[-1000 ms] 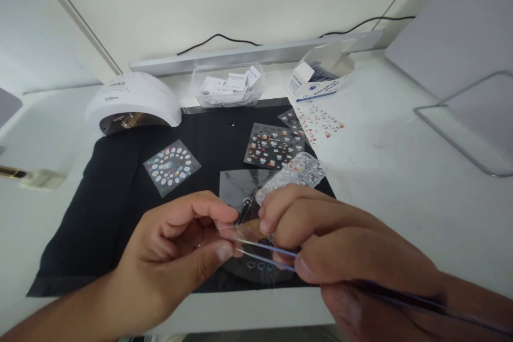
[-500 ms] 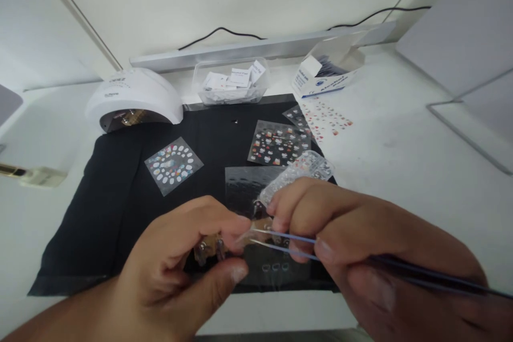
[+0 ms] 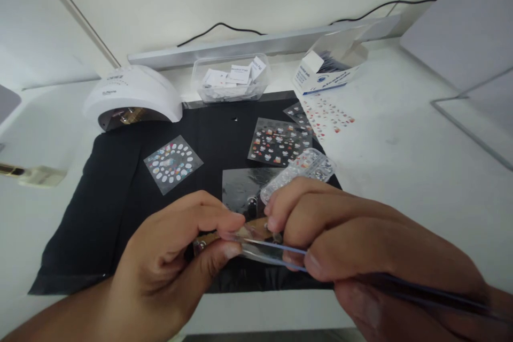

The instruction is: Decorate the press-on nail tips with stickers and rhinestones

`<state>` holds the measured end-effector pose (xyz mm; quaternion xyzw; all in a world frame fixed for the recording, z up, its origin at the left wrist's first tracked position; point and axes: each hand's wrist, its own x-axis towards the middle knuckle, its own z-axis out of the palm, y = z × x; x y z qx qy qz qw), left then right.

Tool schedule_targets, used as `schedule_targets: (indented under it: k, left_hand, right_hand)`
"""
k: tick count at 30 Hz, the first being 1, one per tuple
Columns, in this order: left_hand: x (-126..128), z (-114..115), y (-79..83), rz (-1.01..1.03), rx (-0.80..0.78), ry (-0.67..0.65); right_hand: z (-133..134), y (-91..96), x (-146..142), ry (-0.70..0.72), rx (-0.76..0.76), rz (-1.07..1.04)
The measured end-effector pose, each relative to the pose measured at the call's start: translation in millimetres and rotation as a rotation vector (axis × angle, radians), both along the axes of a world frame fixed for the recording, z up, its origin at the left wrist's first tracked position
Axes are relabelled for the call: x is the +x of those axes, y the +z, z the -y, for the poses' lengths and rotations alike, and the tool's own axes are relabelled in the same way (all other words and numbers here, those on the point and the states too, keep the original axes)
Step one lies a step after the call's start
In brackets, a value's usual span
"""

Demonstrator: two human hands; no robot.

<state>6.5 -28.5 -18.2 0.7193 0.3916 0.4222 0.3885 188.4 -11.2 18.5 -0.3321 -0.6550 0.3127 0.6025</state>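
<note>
My left hand (image 3: 172,256) is closed in a pinch, with thumb and index finger on the edge of a clear plastic film (image 3: 262,255). In my right hand (image 3: 360,235) is a pair of blue-purple tweezers (image 3: 295,250), held low and almost level. Their tips reach the film just beside my left fingertips; whether they grip it I cannot tell. Behind the fingers, a gold-coloured strip (image 3: 256,226) with small shiny pieces is partly hidden. Just past my right fingers lies a clear case of small glittery stones (image 3: 308,165).
A black mat (image 3: 120,187) covers the table's middle. On it lie a sheet of white oval stickers (image 3: 173,164) and a patterned sticker sheet (image 3: 279,141). Along the back stand a white nail lamp (image 3: 136,93), a tub of alcohol pads (image 3: 232,83) and an open box (image 3: 324,77). A bottle (image 3: 42,176) is at left.
The tweezers' prongs have come closer together, and my right hand has shifted slightly left. My left thumb has risen to the index finger, closing the pinch on the film.
</note>
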Motion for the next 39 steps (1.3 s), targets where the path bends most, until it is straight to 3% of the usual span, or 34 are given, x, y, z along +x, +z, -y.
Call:
schedule_targets:
  k: [4, 6, 11, 17, 21, 26, 39]
  left_hand:
    - [0.0, 1.0, -0.1, -0.025, 0.016, 0.007]
    - [-0.1, 0.9, 0.0, -0.035, 0.015, 0.012]
    - [0.3, -1.5, 1.9, -0.039, 0.044, 0.001]
    - [1.3, -1.9, 3.8, -0.05, 0.043, -0.009]
    - [1.3, -2.1, 2.9, -0.031, 0.044, -0.013]
    - [2.3, -4.3, 2.9, -0.005, 0.065, -0.024]
    - [1.5, -4.0, 4.4, -0.001, 0.09, -0.048]
  right_hand:
    - [-1.0, 0.2, 1.0, -0.045, 0.003, -0.021]
    - [-0.1, -1.8, 1.9, 0.084, -0.045, 0.052]
    - [3.7, -9.0, 0.5, -0.071, 0.025, -0.083]
    - [-1.1, -4.1, 11.6, 0.191, -0.087, 0.057]
    - [3.0, -9.6, 21.3, 0.124, -0.11, 0.043]
    - [8.4, -17.4, 28.7, 0.173, -0.194, 0.08]
    - [6.7, -20.3, 20.2, 0.13, -0.153, 0.011]
